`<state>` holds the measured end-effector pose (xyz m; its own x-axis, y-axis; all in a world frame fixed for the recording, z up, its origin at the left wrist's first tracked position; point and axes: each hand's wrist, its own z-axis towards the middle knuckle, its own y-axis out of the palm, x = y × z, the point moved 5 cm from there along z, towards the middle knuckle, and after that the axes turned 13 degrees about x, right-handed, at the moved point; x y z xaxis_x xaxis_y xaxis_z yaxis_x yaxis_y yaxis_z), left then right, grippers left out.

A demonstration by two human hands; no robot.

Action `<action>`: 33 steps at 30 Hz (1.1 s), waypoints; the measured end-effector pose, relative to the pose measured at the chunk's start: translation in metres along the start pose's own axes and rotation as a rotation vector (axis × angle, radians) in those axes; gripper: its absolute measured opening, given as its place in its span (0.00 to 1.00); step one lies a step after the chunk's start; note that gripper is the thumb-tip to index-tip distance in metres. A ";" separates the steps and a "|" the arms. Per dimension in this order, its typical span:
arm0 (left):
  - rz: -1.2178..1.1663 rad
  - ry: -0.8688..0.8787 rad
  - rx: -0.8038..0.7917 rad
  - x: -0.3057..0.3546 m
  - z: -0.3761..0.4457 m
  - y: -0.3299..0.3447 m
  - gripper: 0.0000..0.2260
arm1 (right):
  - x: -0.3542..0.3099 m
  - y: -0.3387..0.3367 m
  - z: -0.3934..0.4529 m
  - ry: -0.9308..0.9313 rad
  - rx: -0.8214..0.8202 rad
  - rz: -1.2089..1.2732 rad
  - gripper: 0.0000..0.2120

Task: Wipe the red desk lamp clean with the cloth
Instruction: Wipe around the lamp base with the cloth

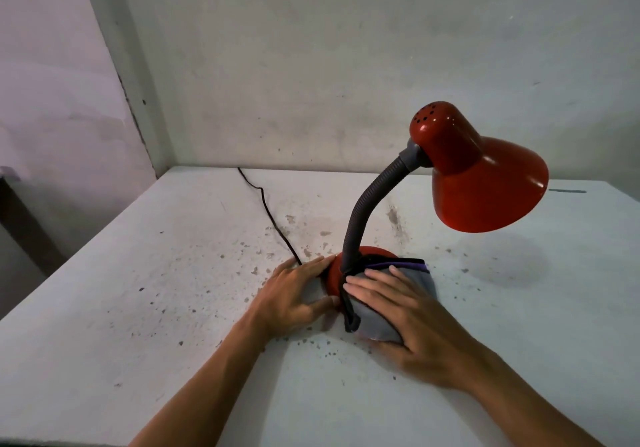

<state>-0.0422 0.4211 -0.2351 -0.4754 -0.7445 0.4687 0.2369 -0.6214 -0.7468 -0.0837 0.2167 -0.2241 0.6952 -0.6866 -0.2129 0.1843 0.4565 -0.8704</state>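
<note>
A red desk lamp stands on a white table, its shade (481, 183) tilted down to the right on a grey flexible neck (367, 211). Its round red base (336, 275) is mostly covered. A grey cloth with a purple and black edge (377, 322) lies draped over the right and front of the base. My right hand (401, 311) presses flat on the cloth, fingers spread toward the neck. My left hand (294, 291) grips the left side of the base, thumb at the front.
The lamp's black cord (270, 214) runs from the base back to the wall. The white table (138, 308) is speckled with dark stains around the lamp. Walls close in behind and at the left; the table's left edge drops off.
</note>
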 end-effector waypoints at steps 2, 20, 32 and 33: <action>0.007 -0.012 -0.012 -0.001 -0.001 0.002 0.35 | 0.019 -0.007 -0.004 0.046 -0.009 -0.053 0.30; -0.042 -0.037 0.027 0.002 0.000 -0.004 0.34 | 0.068 -0.004 0.058 0.307 -0.116 0.458 0.32; -0.039 0.017 0.065 -0.001 0.002 -0.002 0.32 | 0.004 -0.010 0.007 0.075 -0.011 0.154 0.29; -0.044 0.022 0.074 -0.002 0.001 -0.003 0.32 | 0.000 -0.009 0.009 0.064 -0.011 0.123 0.29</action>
<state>-0.0408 0.4238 -0.2331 -0.5047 -0.7112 0.4894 0.2767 -0.6702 -0.6887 -0.0797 0.2177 -0.2119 0.6662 -0.6605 -0.3461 0.0927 0.5339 -0.8405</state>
